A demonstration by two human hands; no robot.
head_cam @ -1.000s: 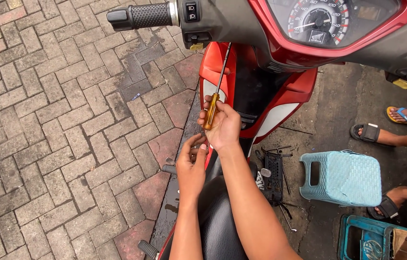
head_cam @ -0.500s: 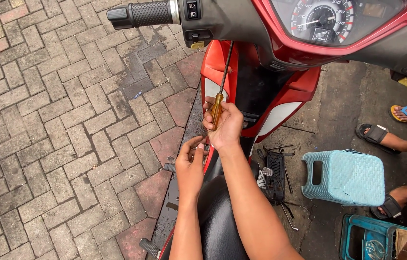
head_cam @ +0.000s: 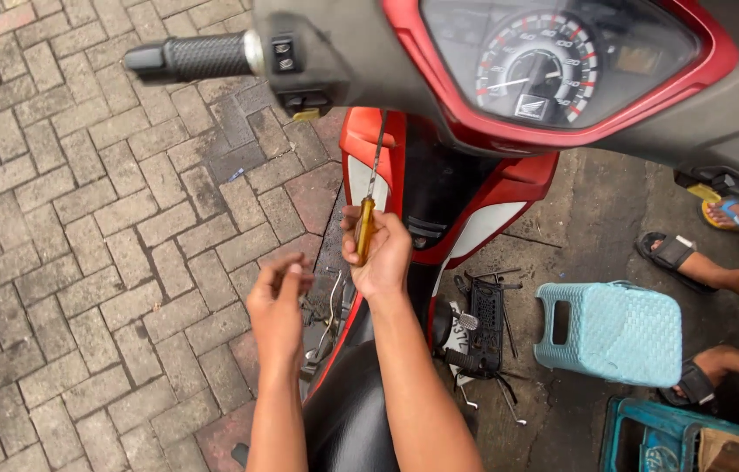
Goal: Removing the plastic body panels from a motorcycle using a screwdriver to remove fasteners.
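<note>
Near edge: both forearms come up from the bottom of the view over the black seat [head_cam: 348, 419] of a red scooter [head_cam: 474, 188].

Left hand [head_cam: 278, 306]: fingers curled loosely together, tips pinched near the thumb; can't tell if anything small is between them. It sits just left of the scooter body, over the brick paving [head_cam: 98, 262], a bit lower than the right hand and apart from it.

Right hand [head_cam: 378, 249]: closed around the yellow handle of a screwdriver [head_cam: 368, 205]. Shaft points up and slightly right, tip at the red side panel [head_cam: 368, 144] just under the handlebar. Can't tell if the tip is seated in a screw.

Right of the seat, on the dark ground: a black plastic part with a grid pattern [head_cam: 485, 323] and some thin metal bits around it. Further right, a light blue plastic stool [head_cam: 614, 332]; below it, the corner of a teal crate [head_cam: 649, 437].

Right edge: another person's feet in sandals [head_cam: 671, 252], one more below the stool.

Far: left handlebar grip [head_cam: 203, 57] with switch block, and the speedometer [head_cam: 544, 65] in its red surround at the top.
</note>
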